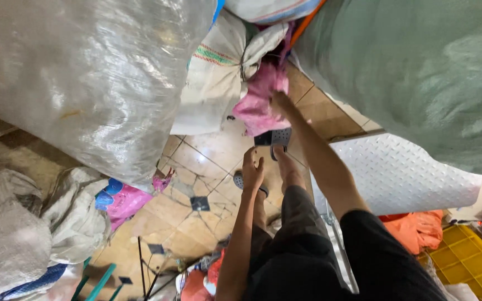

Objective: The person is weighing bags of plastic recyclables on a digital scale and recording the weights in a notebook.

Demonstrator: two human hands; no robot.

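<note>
The pink sack (258, 103) sits just above the centre of the frame, slumped on the tiled floor (196, 161) against a white woven sack (218, 72) with a green and red stripe. My right hand (279, 103) is on its right edge, arm stretched out long from the lower right. I judge the fingers are curled into the pink cloth, though from this angle I cannot tell how firm the grip is. My left hand (252, 167) hangs in mid-frame, well short of the sack, fingers loose and spread, holding nothing.

I read the step in hand as taking hold of the pink sack. The next move calls for a full fistful of cloth in the right hand, and probably the left brought up to share the weight, since the sack is wedged among bigger ones.

Below the hands I see my feet in grey sandals (277, 136). A huge clear plastic bag (85, 72) fills the upper left, a green sack (419, 72) the upper right. A white embossed sheet (408, 173) lies at right, an orange bag (419, 228) and a yellow crate (470, 262) at lower right, and another pink bag (124, 200) at lower left.
</note>
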